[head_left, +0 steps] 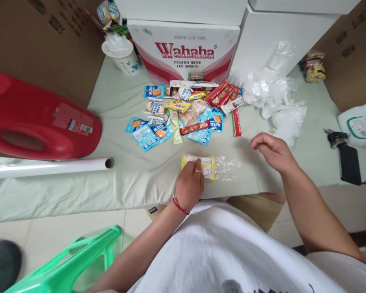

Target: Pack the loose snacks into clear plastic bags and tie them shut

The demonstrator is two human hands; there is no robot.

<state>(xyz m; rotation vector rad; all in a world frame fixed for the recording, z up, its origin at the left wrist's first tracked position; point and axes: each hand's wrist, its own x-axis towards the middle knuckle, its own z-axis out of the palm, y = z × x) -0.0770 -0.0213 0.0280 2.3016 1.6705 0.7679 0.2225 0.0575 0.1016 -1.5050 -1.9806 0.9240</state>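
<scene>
My left hand (189,179) presses its bent fingers on a snack packet (208,166) with yellow edges, near the front of the cloth-covered table. The packet lies inside a clear plastic bag (228,167), whose loose end stretches out to the right. Part of the packet is hidden under the fingers. To the right, my right hand (276,152) hovers above the cloth with its fingers curled together, and nothing shows in them. Beyond it is a pile of clear plastic bags (270,91). Farther back lies a heap of wrapped snacks (183,108), with blue packets, red bars and small wrapped cakes.
A white Wahaha carton (186,53) stands behind the snacks. On the left are a red jug (42,118), a white roll (49,166) and a paper cup (122,57). Keys (335,137), a black phone-like object (349,162) and a white bottle (361,122) are at right. A green stool (70,260) stands below.
</scene>
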